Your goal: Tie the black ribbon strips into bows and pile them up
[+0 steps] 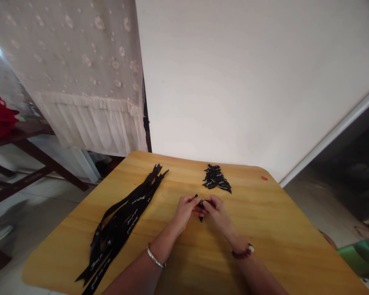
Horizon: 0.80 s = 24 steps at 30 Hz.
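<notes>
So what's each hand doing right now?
Left hand: closed, pinching a small black ribbon piece.
Right hand: closed, pinching the same piece.

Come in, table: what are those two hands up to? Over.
Left hand and right hand: fingers pinching a black ribbon piece. Long black ribbons lying left; small black pile beyond the hands. Red scrap far right, out of the way.
</notes>
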Motion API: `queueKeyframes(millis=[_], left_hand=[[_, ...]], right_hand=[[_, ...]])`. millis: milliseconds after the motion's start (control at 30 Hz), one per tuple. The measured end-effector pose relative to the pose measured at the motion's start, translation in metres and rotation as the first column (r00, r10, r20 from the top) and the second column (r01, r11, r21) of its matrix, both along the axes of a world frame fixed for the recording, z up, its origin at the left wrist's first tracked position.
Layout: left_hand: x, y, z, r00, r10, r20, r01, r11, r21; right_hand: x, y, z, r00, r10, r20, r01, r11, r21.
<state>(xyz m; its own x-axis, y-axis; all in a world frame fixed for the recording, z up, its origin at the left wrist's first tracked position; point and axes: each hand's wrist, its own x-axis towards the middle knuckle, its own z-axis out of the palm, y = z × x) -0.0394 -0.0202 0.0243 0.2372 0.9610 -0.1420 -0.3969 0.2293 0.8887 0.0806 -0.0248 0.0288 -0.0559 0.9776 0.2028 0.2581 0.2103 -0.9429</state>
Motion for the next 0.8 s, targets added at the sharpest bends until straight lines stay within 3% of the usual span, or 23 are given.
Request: queueKeyframes(millis=[367,567,733,800], left_hand=[[0.001,-0.002,0.0,1.0,-0.004,-0.022,0.004,1.0,0.008],[-0.004,-0.001,0.002,0.992,-0.115,0.054,0.117,0.993,-0.033],[-0.004,-0.002,0.006,0.997,-0.068,0.022,0.069,0.997,-0.035],[-0.004,-0.002,0.008,0.998,-0.062,-0.006,0.062,0.998,-0.023]], right_hand=[[-0.003,-0.002,-0.001,0.999,-0.029,-0.017,0.029,0.998,0.05],[0.0,-0.001,0.0,0.995,-0.101,-0.02,0.102,0.993,0.065],[0.0,-0.005,0.008,0.937,-0.034,-0.349,-0.03,0.984,-0.178],[-0.001,-0.007,0.011,0.919,-0.008,-0.394,-0.09,0.969,-0.229]])
